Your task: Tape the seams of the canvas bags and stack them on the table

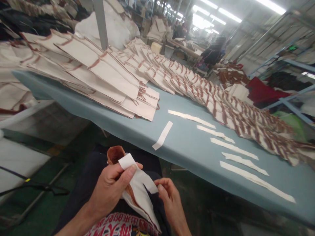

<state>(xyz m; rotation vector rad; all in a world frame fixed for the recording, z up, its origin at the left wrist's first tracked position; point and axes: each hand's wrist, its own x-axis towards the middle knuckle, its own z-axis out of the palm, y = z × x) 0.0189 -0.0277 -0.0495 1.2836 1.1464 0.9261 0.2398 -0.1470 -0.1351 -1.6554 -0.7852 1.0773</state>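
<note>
My left hand (112,183) is closed, its thumb pressing a white fabric strip (145,179) against a cream fabric piece (140,198) with brown edging. A brown flap (116,154) of the piece sticks up behind my fingers. The strip curves across to my right hand (171,200), which pinches its far end between thumb and fingers. The cream piece hangs down over my lap, and its lower end lies against my shirt. How the strip meets the piece under my thumb is hidden.
Before me runs a table with a blue-grey cover (118,123). One short white strip (162,135) and several longer strips (256,180) lie on it. Stacked cream pieces with brown trim (98,70) line its back and left. A person (213,54) is farther off.
</note>
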